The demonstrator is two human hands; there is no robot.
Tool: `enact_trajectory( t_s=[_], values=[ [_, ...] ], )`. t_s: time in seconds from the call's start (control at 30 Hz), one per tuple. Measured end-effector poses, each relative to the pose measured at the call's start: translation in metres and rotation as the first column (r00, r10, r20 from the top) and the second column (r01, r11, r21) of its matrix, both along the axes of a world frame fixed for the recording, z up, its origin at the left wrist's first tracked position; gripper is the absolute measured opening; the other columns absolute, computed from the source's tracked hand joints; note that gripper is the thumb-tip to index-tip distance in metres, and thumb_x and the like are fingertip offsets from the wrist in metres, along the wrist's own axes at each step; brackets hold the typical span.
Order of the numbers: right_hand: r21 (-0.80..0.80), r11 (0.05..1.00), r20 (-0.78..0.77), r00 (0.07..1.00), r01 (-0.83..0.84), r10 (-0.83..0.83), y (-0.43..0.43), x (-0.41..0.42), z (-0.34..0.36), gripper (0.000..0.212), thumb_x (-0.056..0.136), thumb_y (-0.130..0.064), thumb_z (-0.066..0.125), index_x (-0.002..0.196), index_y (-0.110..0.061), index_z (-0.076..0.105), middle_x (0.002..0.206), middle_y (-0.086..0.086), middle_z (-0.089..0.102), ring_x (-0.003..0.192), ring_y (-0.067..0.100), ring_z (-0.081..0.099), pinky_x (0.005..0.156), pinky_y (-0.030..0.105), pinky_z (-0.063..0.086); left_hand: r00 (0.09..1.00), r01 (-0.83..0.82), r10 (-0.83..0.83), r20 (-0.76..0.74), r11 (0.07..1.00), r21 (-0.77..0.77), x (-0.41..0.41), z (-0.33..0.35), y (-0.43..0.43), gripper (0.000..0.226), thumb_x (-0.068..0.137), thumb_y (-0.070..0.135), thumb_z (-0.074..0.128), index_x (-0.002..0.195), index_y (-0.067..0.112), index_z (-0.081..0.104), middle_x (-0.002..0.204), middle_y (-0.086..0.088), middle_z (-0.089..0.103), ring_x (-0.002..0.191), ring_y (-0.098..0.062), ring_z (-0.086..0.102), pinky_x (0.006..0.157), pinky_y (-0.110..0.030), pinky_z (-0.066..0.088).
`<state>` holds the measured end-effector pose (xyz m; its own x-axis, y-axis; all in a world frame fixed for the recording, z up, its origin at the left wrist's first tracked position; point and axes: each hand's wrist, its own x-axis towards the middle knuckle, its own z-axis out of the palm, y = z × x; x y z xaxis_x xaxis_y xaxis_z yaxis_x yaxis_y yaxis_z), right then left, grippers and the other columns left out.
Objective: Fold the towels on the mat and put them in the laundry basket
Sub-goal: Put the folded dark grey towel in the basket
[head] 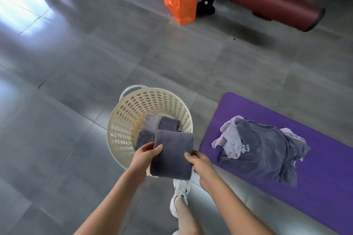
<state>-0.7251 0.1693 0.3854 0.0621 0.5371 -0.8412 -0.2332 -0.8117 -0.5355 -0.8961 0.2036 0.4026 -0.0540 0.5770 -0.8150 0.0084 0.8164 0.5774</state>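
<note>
Both hands grasp one folded dark grey towel (172,152), left hand (147,155) and right hand (198,162) pinching its opposite edges, over the near rim of the one laundry basket (122,112). One purple mat (324,168) lies beside the basket, bearing a crumpled heap (263,150) of one dark grey and at least one lilac towel. About three folded towels (169,123) lie inside the basket.

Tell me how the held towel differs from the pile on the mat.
The held towel is neatly folded; the pile is crumpled. The left hand and right hand grip the held towel over the laundry basket; the pile lies on the mat. The held towel is all dark grey; the pile adds lilac. Both include dark grey cloth.
</note>
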Motion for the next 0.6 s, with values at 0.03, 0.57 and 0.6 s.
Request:
enact_trajectory(
  t_s=[0.03, 0.57, 0.6],
  values=[
    [-0.013, 1.000, -0.007, 1.000, -0.010, 0.010, 0.017, -0.013, -0.020, 0.009, 0.091, -0.011, 0.059, 0.099, -0.010, 0.065, 0.090, 0.000, 0.072, 0.073, 0.006, 0.067, 0.059, 0.017, 0.050, 1.000, 0.001, -0.001, -0.008, 1.000, -0.001, -0.012, -0.018, 0.017, 0.008, 0.086, 0.014, 0.066, 0.088, 0.022, 0.065, 0.095, -0.001, 0.069, 0.091, -0.018, 0.062, 0.079, -0.031, 0.050],
    [-0.363, 0.932, 0.268, 0.958, 0.004, 0.100, 0.118, -0.111, -0.411, 0.026, 0.096, -0.012, 0.046, 0.121, -0.006, 0.050, 0.101, 0.011, 0.057, 0.092, 0.028, 0.057, 0.073, 0.029, 0.043, 0.840, 0.387, -0.457, -0.292, 0.882, -0.267, -0.071, -0.432, 0.120, 0.037, 0.092, 0.032, 0.053, 0.121, 0.010, 0.058, 0.117, -0.013, 0.063, 0.110, -0.030, 0.057, 0.095, -0.036, 0.045],
    [-0.384, 0.923, 0.284, 0.952, 0.006, 0.112, 0.115, -0.112, -0.430, 0.026, 0.096, -0.014, 0.045, 0.120, -0.007, 0.051, 0.101, 0.010, 0.057, 0.092, 0.028, 0.057, 0.072, 0.029, 0.043, 0.816, 0.410, -0.488, -0.310, 0.867, -0.283, -0.068, -0.451, 0.121, 0.040, 0.092, 0.033, 0.052, 0.124, 0.010, 0.055, 0.121, -0.012, 0.062, 0.114, -0.031, 0.055, 0.096, -0.035, 0.043]
  ],
)
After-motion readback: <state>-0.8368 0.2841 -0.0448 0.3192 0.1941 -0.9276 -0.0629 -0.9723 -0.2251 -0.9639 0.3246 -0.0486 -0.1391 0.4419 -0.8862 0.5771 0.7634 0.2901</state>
